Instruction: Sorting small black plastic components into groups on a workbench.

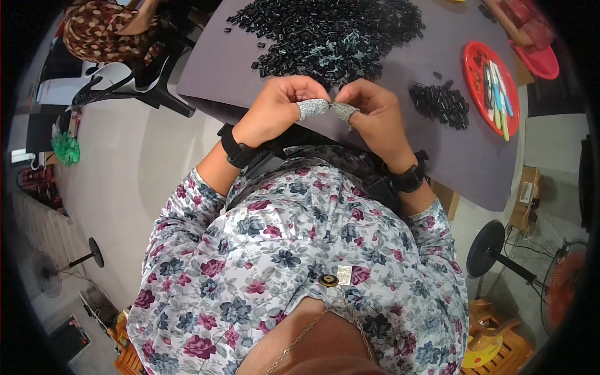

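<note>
At the table's near edge, my left hand (275, 107) and my right hand (380, 120) meet with thumbs and forefingers pinched. Between their tips shows a tiny dark piece (330, 105), mostly hidden by the fingers. Each thumb wears a speckled grey knit cover. Just beyond the hands spreads a large pile of small black plastic pieces (281, 28), with a patch of grey-green bits (340, 51) on it. To the right of my right hand lies a smaller heap of black pieces (437, 105).
A red oval tray (473, 52) at the right holds several slim-handled tools (495, 94) and small dark bits. A purple-grey cloth covers the table (465, 159). Other people sit at the far left (103, 34) and far right (531, 22). A black chair (164, 87) stands left; fans stand on both sides.
</note>
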The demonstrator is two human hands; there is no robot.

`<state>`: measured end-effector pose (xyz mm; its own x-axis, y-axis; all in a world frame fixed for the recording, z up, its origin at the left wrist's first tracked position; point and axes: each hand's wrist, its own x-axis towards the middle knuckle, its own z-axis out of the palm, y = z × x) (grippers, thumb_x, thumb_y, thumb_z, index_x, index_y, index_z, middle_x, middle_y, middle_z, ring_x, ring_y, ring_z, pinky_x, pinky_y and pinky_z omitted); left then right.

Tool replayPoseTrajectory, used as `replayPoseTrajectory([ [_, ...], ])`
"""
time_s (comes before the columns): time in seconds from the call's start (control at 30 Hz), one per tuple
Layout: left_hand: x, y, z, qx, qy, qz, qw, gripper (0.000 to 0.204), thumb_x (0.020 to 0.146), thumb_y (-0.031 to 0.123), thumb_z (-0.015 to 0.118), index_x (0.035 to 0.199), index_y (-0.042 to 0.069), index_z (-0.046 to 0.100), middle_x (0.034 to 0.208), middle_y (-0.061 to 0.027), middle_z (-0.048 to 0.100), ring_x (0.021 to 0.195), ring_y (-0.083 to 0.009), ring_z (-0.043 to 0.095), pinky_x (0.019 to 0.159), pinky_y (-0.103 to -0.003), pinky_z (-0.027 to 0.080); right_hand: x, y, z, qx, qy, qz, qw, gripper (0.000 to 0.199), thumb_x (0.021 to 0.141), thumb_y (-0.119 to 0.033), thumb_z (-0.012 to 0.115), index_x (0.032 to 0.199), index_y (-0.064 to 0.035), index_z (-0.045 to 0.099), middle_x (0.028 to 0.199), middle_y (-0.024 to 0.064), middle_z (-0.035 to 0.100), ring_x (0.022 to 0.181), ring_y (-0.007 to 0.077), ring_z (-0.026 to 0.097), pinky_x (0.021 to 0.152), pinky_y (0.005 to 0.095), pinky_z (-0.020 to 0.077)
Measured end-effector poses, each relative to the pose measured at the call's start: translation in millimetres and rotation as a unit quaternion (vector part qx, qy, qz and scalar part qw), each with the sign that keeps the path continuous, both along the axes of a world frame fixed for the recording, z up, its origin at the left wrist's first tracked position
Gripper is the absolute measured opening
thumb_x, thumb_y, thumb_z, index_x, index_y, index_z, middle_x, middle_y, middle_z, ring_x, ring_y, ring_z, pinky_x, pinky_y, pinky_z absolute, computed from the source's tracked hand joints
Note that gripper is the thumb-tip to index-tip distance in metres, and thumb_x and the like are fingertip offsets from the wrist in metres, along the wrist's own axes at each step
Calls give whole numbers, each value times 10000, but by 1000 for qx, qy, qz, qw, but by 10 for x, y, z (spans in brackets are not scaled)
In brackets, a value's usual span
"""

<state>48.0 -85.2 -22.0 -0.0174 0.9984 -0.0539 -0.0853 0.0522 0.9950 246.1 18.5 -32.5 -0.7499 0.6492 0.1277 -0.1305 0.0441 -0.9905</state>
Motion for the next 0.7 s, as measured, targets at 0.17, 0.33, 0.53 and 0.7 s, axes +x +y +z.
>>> replayPoseTrajectory([
  [0.17,24,-12,-78,11,41,12,999,136,931,-35,681,1050,3,735,954,12,711,849,-51,635,767,-212,506,-6,-57,-14,44,-24,-37,998,214,802,92,632,981,-12,686,824,-13,678,758,48,621,663,219,492],
  [0.33,78,-10,-79,27,76,21,996,141,932,-38,681,1051,5,742,932,20,700,845,-50,627,758,-211,499,30,-38,5,51,-56,-22,997,249,810,79,642,1034,-27,666,857,-22,643,790,49,601,710,221,489],
  [0.53,113,-4,-46,25,88,21,996,146,926,-43,682,1050,4,743,917,23,698,849,-50,626,760,-216,496,14,-58,45,63,-30,-16,997,318,778,86,643,1073,-31,663,815,-9,639,743,51,607,654,221,498],
  [0.7,122,10,-22,33,69,26,997,144,927,-32,679,1048,8,745,927,12,714,818,-54,633,746,-214,505,21,-22,10,39,-9,-16,999,321,779,79,626,1079,-31,662,848,-9,638,777,55,611,682,220,506],
])
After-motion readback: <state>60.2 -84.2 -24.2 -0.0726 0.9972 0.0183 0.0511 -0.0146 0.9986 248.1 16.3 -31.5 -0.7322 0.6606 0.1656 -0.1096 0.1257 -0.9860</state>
